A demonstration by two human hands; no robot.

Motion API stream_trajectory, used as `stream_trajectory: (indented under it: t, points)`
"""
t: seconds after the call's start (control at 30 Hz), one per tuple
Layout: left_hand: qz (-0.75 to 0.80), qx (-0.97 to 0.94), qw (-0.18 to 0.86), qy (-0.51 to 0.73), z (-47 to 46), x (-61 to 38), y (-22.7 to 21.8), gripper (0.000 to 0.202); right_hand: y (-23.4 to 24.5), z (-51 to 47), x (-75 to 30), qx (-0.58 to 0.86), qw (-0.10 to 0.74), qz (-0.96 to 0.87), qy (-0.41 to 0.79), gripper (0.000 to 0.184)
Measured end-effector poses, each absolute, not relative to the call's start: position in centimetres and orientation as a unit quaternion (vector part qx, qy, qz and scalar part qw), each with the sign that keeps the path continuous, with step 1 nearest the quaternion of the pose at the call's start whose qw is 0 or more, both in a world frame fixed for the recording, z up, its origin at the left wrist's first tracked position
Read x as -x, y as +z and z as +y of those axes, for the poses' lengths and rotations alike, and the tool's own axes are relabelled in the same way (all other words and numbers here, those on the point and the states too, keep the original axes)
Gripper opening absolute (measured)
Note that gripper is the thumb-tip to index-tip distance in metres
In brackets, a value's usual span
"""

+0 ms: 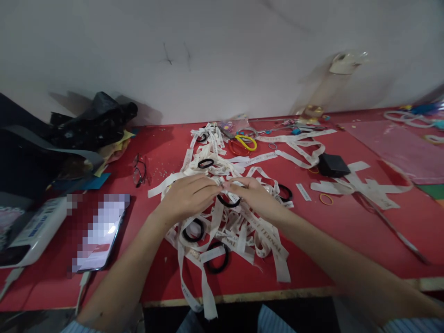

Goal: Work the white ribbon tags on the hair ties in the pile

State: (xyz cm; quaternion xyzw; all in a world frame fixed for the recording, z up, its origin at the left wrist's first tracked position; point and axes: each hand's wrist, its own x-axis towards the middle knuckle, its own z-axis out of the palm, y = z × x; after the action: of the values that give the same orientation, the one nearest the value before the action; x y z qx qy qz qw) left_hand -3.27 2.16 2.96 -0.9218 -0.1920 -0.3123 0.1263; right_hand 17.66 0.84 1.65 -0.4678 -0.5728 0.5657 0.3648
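Observation:
Above a heap of white printed ribbon [270,236], my two hands meet fingertip to fingertip. My left hand [192,194] is closed, its fingers bent together on a short piece of the ribbon. From the other side my right hand [255,196] pinches the same piece with thumb and forefinger. A black hair tie [229,200] hangs just below the fingertips, with ribbon around it. More black elastic loops lie in the heap, among them one ring [193,230] on the near left and another ring [218,257] at the front. The exact grip is partly hidden by my fingers.
Yellow-handled scissors [247,143] lie behind the heap. Left are eyeglasses [139,170], a phone [104,231] on a cable and a white device [38,231]. Right are a black block [333,165], a rubber band [326,199] and a thin rod [395,231]. A wall rises behind the red table [312,268].

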Motion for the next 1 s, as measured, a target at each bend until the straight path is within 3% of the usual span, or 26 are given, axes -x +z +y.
stream_trajectory:
  t: [0.23, 0.4, 0.63, 1.0]
  points:
    - [-0.19, 0.923, 0.164, -0.291, 2.2, 3.3, 2.7, 0.012, 0.1, 1.3, -17.1, 0.443, 0.4, -0.575, 0.559, 0.037]
    - [-0.192, 0.926, 0.131, -0.297, 2.1, 3.2, 2.4, 0.012, -0.3, 1.0, -17.4, 0.424, 0.402, -0.576, 0.572, 0.038]
    - [-0.232, 0.875, -0.105, -0.412, 1.9, 2.2, 2.2, 0.022, -1.0, 1.0, -17.6, 0.403, 0.432, -0.529, 0.609, 0.038]
    - [-0.284, 0.782, -0.358, -0.424, 1.2, 1.4, 1.7, 0.025, 0.0, 0.8, -17.8, 0.395, 0.409, -0.547, 0.614, 0.04]
